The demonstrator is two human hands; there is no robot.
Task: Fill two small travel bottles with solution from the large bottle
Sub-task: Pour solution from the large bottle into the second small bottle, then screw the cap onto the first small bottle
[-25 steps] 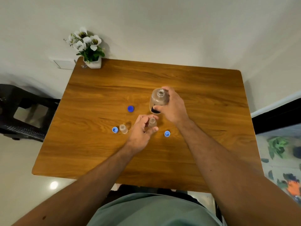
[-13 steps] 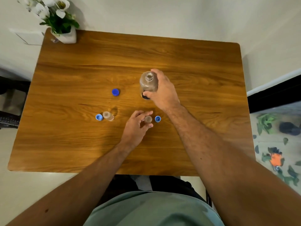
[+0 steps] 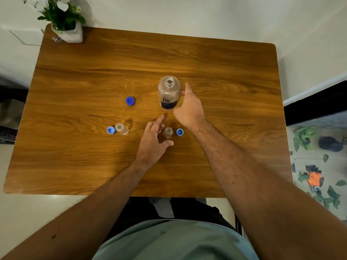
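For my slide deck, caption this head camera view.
Both hands open beside uncapped large bottle and small bottle.

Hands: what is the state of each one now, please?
Left hand: open, holding nothing, beside the small bottle.
Right hand: open, fingers against the large bottle, not gripping.

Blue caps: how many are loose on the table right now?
3. A dark blue cap lies left of the large bottle. One light blue cap touches the left small bottle; another sits right of the other small bottle. None seem hidden.
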